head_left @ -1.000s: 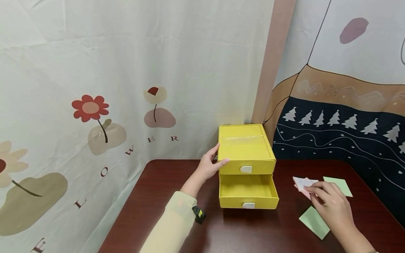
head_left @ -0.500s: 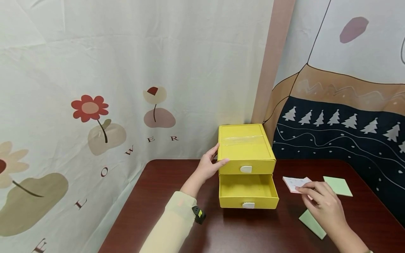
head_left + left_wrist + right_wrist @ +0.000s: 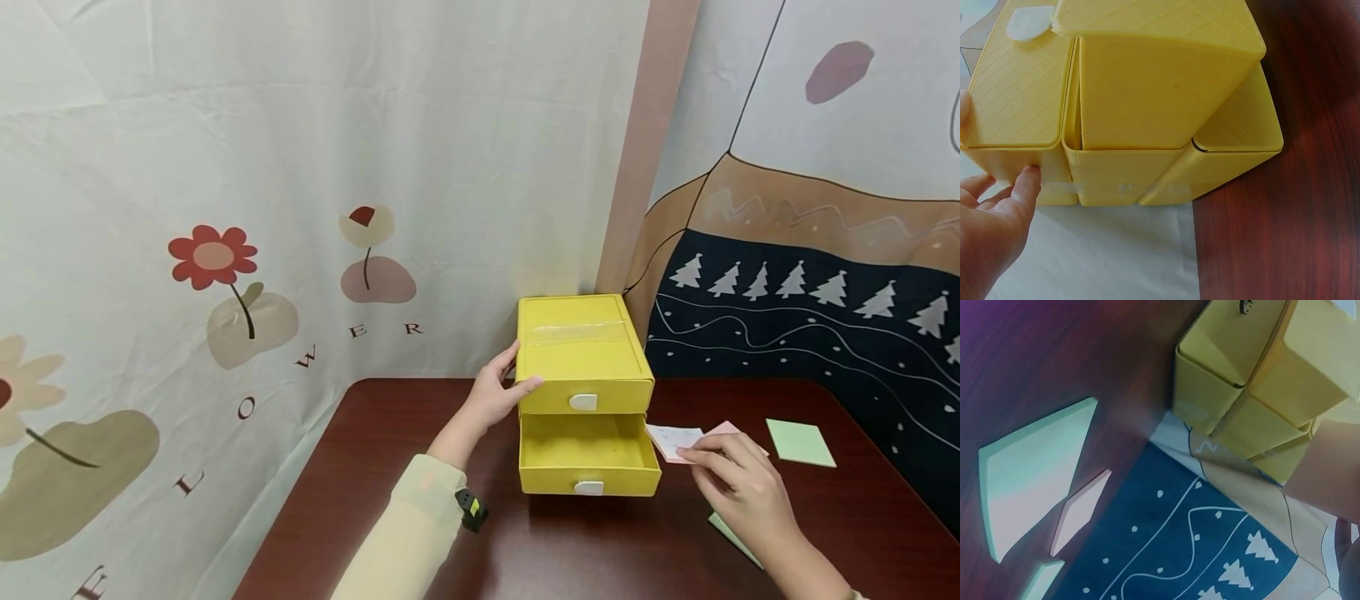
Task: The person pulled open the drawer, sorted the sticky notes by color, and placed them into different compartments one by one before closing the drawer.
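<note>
My left hand (image 3: 495, 393) rests against the left side of a yellow drawer box (image 3: 577, 333), its thumb on the front edge. In the left wrist view the fingertips (image 3: 1030, 175) touch the side wall. Beneath the top drawer (image 3: 551, 398), a lower drawer (image 3: 589, 481) stands pulled out, and nothing shows inside it. My right hand (image 3: 742, 483) pinches a sticky note pad (image 3: 673, 439), white with marks on top and pinkish below, beside that drawer's right edge. The pad's pinkish underside shows in the right wrist view.
A pink pad (image 3: 726, 428) and a light green pad (image 3: 801, 442) lie on the dark red table (image 3: 390, 467). Another green pad (image 3: 731, 535) is partly hidden by the right hand. A printed curtain (image 3: 450, 208) hangs behind the table.
My right hand has moved left with the sticky note pad, up to the pulled-out drawer. The pink pad has come into clearer sight. My left hand and the box have stayed put.
</note>
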`<state>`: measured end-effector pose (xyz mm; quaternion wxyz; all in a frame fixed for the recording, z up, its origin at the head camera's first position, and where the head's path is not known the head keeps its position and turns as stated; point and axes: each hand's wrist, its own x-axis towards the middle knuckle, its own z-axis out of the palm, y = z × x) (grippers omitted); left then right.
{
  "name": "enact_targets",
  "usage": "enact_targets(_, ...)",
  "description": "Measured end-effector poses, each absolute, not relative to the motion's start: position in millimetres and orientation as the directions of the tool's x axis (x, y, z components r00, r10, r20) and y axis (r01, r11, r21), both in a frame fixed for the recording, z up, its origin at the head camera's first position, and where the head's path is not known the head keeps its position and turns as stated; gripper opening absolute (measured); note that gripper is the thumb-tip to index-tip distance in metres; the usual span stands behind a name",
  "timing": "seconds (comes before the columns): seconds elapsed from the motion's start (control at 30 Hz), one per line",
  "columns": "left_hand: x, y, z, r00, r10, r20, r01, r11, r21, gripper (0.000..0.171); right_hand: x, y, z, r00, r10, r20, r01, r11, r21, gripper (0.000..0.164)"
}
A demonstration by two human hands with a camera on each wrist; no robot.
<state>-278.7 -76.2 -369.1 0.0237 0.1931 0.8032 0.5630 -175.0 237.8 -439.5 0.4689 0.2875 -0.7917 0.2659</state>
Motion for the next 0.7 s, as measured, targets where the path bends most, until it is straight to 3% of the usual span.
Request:
enact_targets(0.13,-279,-76,-369,-0.924,0.338,0.179,0.285,0.295,0.912,0.075,-179,232,-439,-0.340,-0.215,0.915,-0.751,0.648,-0.126,0.028)
enact_targets(0.47,-279,-76,-369,-0.925,0.339,0.172,0.278,0.295,0.914,0.076,-181,215,-441,-0.328,-0.231,0.916,-0.759,0.641,-0.110,0.028)
enact_targets(0.7,-279,-77,-369,-0.925,0.338,0.174,0.279,0.290,0.915,0.076,-180,208,-442,-0.396,-0.251,0.883,-0.736,0.661,-0.143,0.028)
